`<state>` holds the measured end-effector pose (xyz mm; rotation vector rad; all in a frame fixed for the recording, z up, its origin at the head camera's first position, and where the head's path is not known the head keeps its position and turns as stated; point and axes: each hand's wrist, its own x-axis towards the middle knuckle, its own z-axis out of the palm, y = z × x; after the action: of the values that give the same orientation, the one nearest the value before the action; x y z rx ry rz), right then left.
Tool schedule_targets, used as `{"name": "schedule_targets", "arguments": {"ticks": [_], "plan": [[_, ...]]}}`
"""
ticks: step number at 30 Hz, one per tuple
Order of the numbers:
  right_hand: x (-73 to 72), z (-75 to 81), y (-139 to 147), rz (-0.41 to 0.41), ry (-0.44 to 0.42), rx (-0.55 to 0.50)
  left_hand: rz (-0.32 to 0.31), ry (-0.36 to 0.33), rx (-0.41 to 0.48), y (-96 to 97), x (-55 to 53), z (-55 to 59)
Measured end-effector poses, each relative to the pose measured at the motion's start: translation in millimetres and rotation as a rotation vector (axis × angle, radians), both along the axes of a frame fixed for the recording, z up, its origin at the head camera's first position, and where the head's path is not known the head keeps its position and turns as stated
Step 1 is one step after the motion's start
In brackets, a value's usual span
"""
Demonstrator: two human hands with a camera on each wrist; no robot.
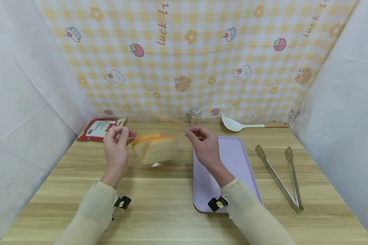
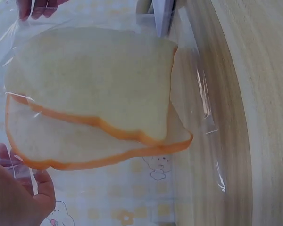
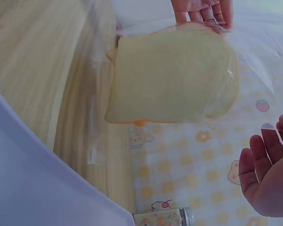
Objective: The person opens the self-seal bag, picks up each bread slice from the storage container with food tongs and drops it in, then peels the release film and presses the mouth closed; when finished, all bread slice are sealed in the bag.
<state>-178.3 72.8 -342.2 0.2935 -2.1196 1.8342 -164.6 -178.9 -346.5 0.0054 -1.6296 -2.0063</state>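
Two slices of bread (image 1: 161,149) with orange-brown crusts lie overlapped inside a clear plastic bag (image 2: 203,94) held up over the table. My left hand (image 1: 116,146) pinches the bag's left edge between thumb and fingers. On the opposite side, my right hand (image 1: 206,146) pinches the other edge, so the bag is spread between both hands. In the left wrist view, one slice (image 2: 99,75) covers much of the other slice (image 2: 85,141). The right wrist view has my right thumb and index finger together at the film.
A lilac tray (image 1: 224,170) lies below my right forearm, with metal tongs (image 1: 279,180) spread to its right. Behind are a white spatula (image 1: 233,124) with a wooden handle and a small capped jar (image 1: 195,116). A red and white packet (image 1: 95,130) sits back left.
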Motion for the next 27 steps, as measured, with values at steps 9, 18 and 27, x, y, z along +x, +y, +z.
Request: {"name": "schedule_targets", "arguments": {"ticks": [9,18,27], "plan": [[-4.7,2.8,3.8,0.076,0.032,-0.050,-0.053,0.028,-0.018,-1.7,5.0,1.0],[-6.9,0.1,5.2,0.116,0.007,-0.026,-0.079,0.003,-0.071,-1.6,-0.1,-0.3],[-9.2,1.5,11.1,0.070,-0.029,-0.038,-0.004,0.061,-0.090,2.3,-3.4,2.1]]}}
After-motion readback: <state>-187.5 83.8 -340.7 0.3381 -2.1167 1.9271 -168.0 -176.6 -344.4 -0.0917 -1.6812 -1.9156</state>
